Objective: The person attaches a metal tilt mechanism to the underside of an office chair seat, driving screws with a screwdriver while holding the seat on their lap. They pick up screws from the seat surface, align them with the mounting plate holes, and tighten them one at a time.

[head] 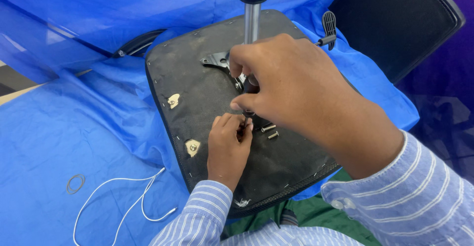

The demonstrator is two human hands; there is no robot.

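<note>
The left hand (pixel 228 145) holds a thin dark tool (pixel 245 122) in a narrow pinch, and the right hand (pixel 291 85) closes its fingertips on the top of it. The tool stands almost upright on the black seat bottom (pixel 207 98), near the middle, long axis up toward the camera. Two loose screws (pixel 269 131) lie just beside it; a slipping finger could push them off onto the blue sheet (pixel 64 127).
</note>
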